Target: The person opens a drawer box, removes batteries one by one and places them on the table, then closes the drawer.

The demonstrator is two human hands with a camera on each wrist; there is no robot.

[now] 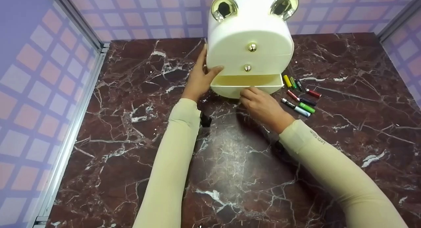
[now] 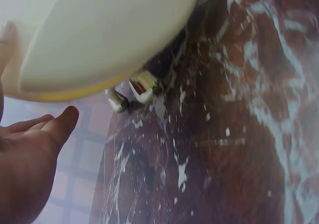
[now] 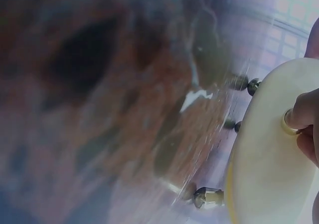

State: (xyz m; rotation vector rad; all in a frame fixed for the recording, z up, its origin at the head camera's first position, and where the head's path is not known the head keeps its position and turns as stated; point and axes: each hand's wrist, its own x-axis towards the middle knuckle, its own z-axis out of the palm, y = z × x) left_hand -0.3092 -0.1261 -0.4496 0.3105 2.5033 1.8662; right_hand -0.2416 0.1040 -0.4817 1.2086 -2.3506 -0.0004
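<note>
A white rounded cabinet (image 1: pixel 250 34) with gold knobs stands at the back, its bottom drawer (image 1: pixel 230 89) pulled partly out. My right hand (image 1: pixel 263 104) is at that drawer's front; in the right wrist view its thumb and fingertips pinch the gold drawer knob (image 3: pixel 288 123). My left hand (image 1: pixel 199 78) rests against the cabinet's left side, fingers straight along the side wall and thumb on the front. In the left wrist view the drawer front (image 2: pixel 114 35) hangs over the marbled tabletop, beside the left hand's extended fingers.
Several small coloured cylinders lie to the cabinet's right, among them a yellow one (image 1: pixel 287 81), a bright green one (image 1: pixel 307 107) and a red one (image 1: pixel 313 93). Two gold ear-shaped parts, one of them a left ear (image 1: pixel 215 7), top the cabinet. Checkered walls (image 1: pixel 151 14) border the dark marbled table (image 1: pixel 131 162).
</note>
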